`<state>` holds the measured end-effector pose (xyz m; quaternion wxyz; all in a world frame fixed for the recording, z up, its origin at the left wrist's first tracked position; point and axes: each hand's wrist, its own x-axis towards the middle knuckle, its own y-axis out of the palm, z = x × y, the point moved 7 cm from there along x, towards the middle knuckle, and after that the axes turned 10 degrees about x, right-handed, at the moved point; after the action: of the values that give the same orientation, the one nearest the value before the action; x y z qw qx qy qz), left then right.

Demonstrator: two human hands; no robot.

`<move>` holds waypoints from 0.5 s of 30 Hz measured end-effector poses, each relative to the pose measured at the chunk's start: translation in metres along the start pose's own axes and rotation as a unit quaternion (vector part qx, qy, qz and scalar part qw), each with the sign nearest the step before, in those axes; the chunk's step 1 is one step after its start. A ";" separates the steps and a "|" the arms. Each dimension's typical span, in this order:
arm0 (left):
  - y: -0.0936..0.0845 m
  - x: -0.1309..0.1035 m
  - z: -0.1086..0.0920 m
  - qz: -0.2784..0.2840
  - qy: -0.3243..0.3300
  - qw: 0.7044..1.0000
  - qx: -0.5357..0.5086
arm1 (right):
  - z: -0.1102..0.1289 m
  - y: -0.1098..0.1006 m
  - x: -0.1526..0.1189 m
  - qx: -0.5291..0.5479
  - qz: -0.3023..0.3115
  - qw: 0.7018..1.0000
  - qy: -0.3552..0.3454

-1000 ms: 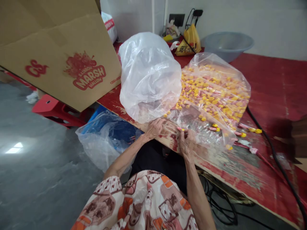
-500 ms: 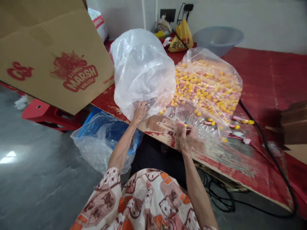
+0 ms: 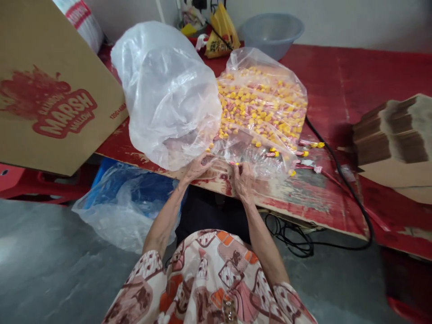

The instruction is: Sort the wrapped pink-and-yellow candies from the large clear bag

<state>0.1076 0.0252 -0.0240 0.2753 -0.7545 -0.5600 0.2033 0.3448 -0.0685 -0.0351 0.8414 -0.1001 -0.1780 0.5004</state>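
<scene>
My right hand (image 3: 244,181) is closed at the table's front edge, its fingertips against a small pink-and-yellow piece (image 3: 234,163). My left hand (image 3: 198,167) rests beside the lower edge of a big cloudy plastic bag (image 3: 168,90); its fingers are bent, and whether they hold anything is too small to tell. Behind my right hand lies a clear bag full of yellow-and-pink pieces (image 3: 263,103). A few such pieces lie loose at the bag's front and right side.
A large cardboard box (image 3: 60,108) stands at the left. Below the table edge is a blue container (image 3: 131,184) lined with plastic. A grey basin (image 3: 273,33) and yellow bag (image 3: 222,33) are behind. Stacked cardboard (image 3: 394,139) and a black cable (image 3: 351,189) are at the right.
The view has shifted right, so the table's things appear further left. My left hand has left the cloudy bag's front and come closer to my right hand.
</scene>
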 end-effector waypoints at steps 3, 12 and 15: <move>0.005 -0.003 -0.001 0.027 0.023 0.999 0.002 | -0.004 -0.011 -0.001 0.078 -0.066 0.994 0.026; 0.007 -0.015 -0.010 0.068 0.075 0.995 -0.019 | -0.002 0.002 -0.003 0.122 0.020 0.992 0.039; 0.010 -0.015 -0.014 0.072 0.083 0.993 -0.049 | -0.005 -0.003 -0.001 0.165 -0.006 0.984 0.073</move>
<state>0.1190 0.0057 -0.0196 0.2679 -0.8197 -0.4887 0.1319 0.3482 -0.0707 -0.0388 0.8602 0.0050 -0.0316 0.5089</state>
